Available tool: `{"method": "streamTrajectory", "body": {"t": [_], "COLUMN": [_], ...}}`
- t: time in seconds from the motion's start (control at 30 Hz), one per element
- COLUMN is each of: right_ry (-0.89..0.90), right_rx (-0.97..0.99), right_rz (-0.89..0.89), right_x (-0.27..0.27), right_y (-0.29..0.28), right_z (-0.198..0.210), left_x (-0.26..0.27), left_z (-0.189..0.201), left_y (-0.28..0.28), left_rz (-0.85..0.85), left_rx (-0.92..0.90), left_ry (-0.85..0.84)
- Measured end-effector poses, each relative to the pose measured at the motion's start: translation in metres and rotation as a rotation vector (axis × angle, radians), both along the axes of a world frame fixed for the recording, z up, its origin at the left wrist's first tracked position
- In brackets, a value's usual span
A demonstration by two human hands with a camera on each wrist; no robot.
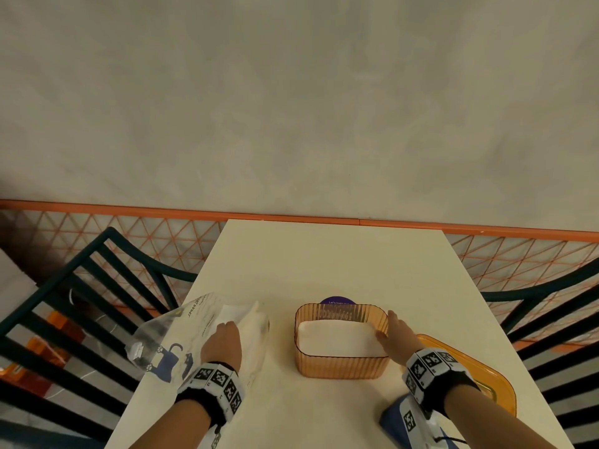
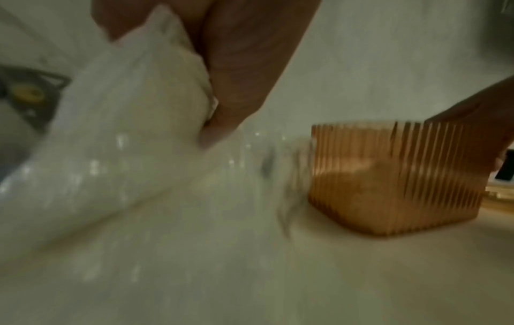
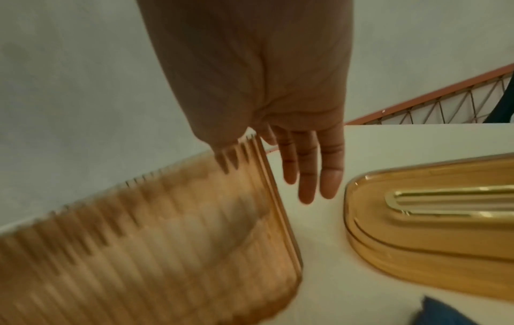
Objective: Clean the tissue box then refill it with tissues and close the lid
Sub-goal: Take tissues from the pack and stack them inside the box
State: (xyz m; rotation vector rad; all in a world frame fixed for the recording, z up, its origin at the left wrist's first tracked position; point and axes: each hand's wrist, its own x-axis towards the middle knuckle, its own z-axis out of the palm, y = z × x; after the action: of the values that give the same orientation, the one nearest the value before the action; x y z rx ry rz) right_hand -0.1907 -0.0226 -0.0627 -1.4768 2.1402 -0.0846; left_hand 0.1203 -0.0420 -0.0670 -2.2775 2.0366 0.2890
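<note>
The amber ribbed tissue box (image 1: 340,367) (image 2: 389,180) (image 3: 139,252) stands open in the middle of the white table (image 1: 324,254); its inside shows white. Its amber lid (image 1: 486,374) (image 3: 431,230) lies flat to the right, partly under my right forearm. My right hand (image 1: 393,332) (image 3: 306,171) is at the box's right wall, fingers straight outside it and thumb over the rim. To the left lies a clear printed tissue package (image 1: 181,335). There my left hand (image 1: 223,338) (image 2: 233,88) grips a wad of white tissues (image 1: 246,319) (image 2: 133,110) at the package's mouth.
A purple round sticker (image 1: 338,301) shows just behind the box. A blue pack (image 1: 395,419) lies at the near right under my forearm. Dark slatted chairs stand at the left (image 1: 81,303) and right (image 1: 551,319) of the table, with a wall beyond its far edge.
</note>
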Motion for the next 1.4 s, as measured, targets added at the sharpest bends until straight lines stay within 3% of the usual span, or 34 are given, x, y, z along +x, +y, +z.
{"method": "streamTrajectory", "body": {"t": [0.1,0.17,0.3,0.4,0.47,0.57,0.67,0.73,0.83,0.93,0.97,1.03,1.17,1.27,1.4], "right_ry": [0.054,-0.027,-0.506,-1.000,-1.206,-1.313,-1.284,-1.237,-1.199,-1.194,-1.205,-1.238,-1.332,-1.299,-1.232], "right_rx": [-0.154,-0.286,-0.264,-0.147,-0.019,0.160,0.055,-0.024,-0.086,-0.129,-0.134,-0.148,-0.163,-0.165,-0.105], "right_rz": [0.002,-0.003,-0.037,-0.198,-0.280,-0.295,-0.253,-0.201,-0.135,-0.086,-0.071,-0.070,-0.140,-0.230,-0.292], "right_x": [-0.003,0.003,0.034,0.058,0.066,0.067,0.058,0.049,0.041,0.039,0.039,0.038,0.032,0.029,0.031], "right_y": [0.002,0.002,-0.006,-0.013,-0.016,-0.015,-0.014,-0.013,-0.007,0.000,0.002,0.005,0.009,0.011,0.012], "right_z": [0.022,0.040,0.066,0.083,0.093,0.101,0.102,0.105,0.115,0.131,0.134,0.140,0.137,0.123,0.105], "left_x": [0.008,0.010,-0.006,-0.032,-0.048,-0.062,-0.065,-0.064,-0.066,-0.068,-0.066,-0.063,-0.069,-0.076,-0.090], "left_z": [0.028,0.053,0.090,0.101,0.097,0.088,0.066,0.055,0.052,0.048,0.046,0.042,0.047,0.064,0.071], "left_y": [-0.004,-0.003,0.007,0.019,0.025,0.036,0.040,0.041,0.041,0.030,0.026,0.021,0.021,0.022,0.014], "left_rz": [-0.009,0.011,-0.073,-0.206,-0.306,-0.528,-0.677,-0.565,-0.092,0.480,0.604,0.680,0.545,0.458,0.419], "left_rx": [-0.078,-0.167,-0.312,-0.330,-0.335,-0.435,-0.427,-0.294,-0.233,0.137,0.270,0.440,0.561,0.559,0.316], "left_ry": [0.028,0.102,0.210,0.227,0.232,0.251,0.424,0.743,1.226,1.746,1.890,2.055,2.118,2.106,1.716]}}
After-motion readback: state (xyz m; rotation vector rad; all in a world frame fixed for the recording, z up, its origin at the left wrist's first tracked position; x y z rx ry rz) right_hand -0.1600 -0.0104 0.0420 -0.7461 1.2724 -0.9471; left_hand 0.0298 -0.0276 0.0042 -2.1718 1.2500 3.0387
